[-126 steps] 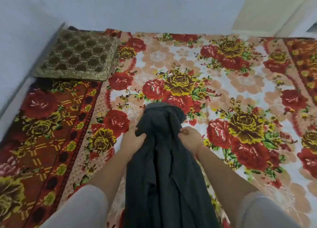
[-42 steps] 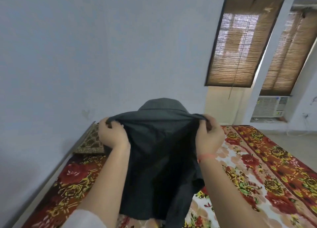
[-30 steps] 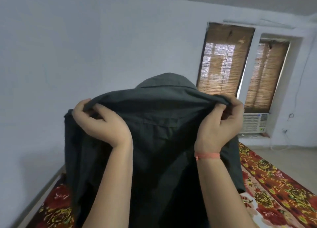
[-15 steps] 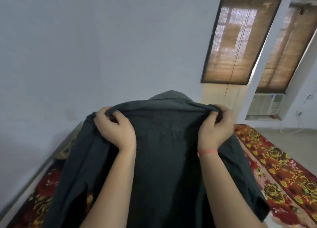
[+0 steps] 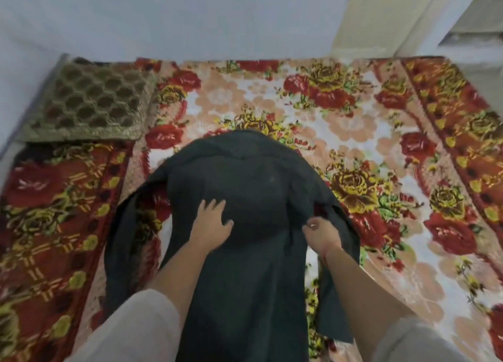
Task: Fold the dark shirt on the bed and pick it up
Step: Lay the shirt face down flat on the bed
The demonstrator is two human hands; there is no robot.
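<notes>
While left hand (image 5: pixel 211 224) pressing flat, pinning dark shirt (image 5: pixel 245 187) on bed (image 5: pixel 381 133), right hand (image 5: pixel 319 232) pinching side edge, prob lining up fold.

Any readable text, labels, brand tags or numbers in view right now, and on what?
None readable. The dark shirt shows no visible tag or print, the floral bedspread and the cushion carry only patterns, and the wall is bare.

Dark shirt (image 5: pixel 245 198) spread flat on the floral bed (image 5: pixel 353 133). Left hand (image 5: pixel 211 225) pressed open-palmed on its middle, right hand (image 5: pixel 322 235) pinching the right edge. Patterned cushion (image 5: pixel 87 103) off in the far-left corner.
</notes>
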